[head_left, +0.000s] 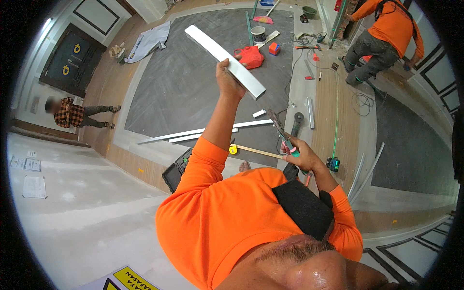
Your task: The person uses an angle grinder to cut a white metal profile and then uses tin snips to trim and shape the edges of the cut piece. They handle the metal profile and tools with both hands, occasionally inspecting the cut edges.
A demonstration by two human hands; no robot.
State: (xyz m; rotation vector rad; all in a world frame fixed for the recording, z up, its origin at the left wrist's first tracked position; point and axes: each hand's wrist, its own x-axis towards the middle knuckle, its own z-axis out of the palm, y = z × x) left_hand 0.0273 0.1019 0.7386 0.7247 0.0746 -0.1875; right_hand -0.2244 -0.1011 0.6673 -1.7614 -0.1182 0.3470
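Raised in front of me, my left hand (230,81) is closed around a white channel-shaped length of metal profile (210,46), tilted with its far end to the left. Lower and to the right, my right hand (304,155) grips tin snips (277,123) with green and red handles. The snips' jaws point up toward the profile but stay apart from it. Below on the floor are a short white offcut (259,113), long thin white strips (203,131) and a yellow tape measure (233,150) with its blade drawn out. An angle grinder (297,120) lies beyond the snips.
A black tool case (175,171) lies open at my left. A green laser level (333,164) stands on the right, with cables (362,102) nearby. Farther off are a red bag (250,58) and a bucket (258,34). A co-worker (386,36) bends at the right; another person (72,113) stands left.
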